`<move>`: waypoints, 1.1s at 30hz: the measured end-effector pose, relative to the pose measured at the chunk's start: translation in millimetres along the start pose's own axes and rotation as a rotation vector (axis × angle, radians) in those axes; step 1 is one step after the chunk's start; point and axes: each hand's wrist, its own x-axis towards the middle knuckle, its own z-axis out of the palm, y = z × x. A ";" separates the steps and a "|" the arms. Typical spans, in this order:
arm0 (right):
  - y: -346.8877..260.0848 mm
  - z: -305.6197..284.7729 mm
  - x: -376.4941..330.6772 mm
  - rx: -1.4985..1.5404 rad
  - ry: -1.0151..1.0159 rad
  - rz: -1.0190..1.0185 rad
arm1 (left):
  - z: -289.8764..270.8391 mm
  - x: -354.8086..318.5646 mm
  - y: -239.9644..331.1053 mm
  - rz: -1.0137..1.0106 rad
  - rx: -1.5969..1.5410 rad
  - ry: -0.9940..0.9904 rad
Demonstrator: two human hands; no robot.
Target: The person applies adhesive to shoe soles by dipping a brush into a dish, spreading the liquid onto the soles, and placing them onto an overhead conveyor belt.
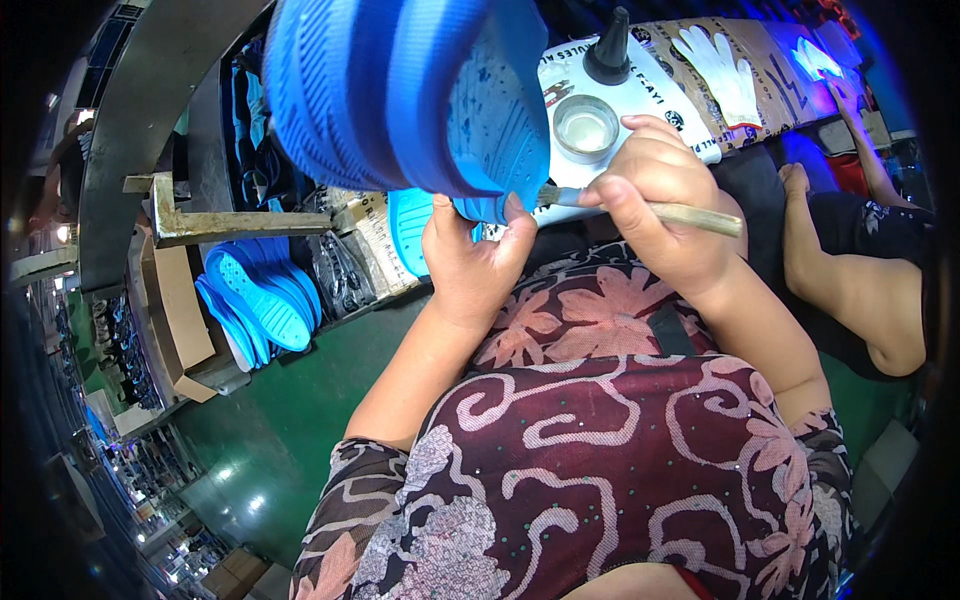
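Note:
My left hand grips the lower edge of a large blue shoe sole, held up close to the camera with its patterned face toward me. My right hand pinches a small brush with a pale wooden handle; the bristle end touches the sole's edge beside my left thumb. Just beyond the hands stands a small round dish of clear liquid and a black cone-tipped bottle on a white sheet.
A stack of blue soles leans in a cardboard box at the left, by a metal frame. White gloves lie on the bench behind. Another person's arm and leg are at the right. The floor is green.

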 end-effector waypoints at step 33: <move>-0.6 -3.3 -0.3 -0.085 0.028 0.045 | -0.2 1.2 6.8 -0.088 -0.052 -0.047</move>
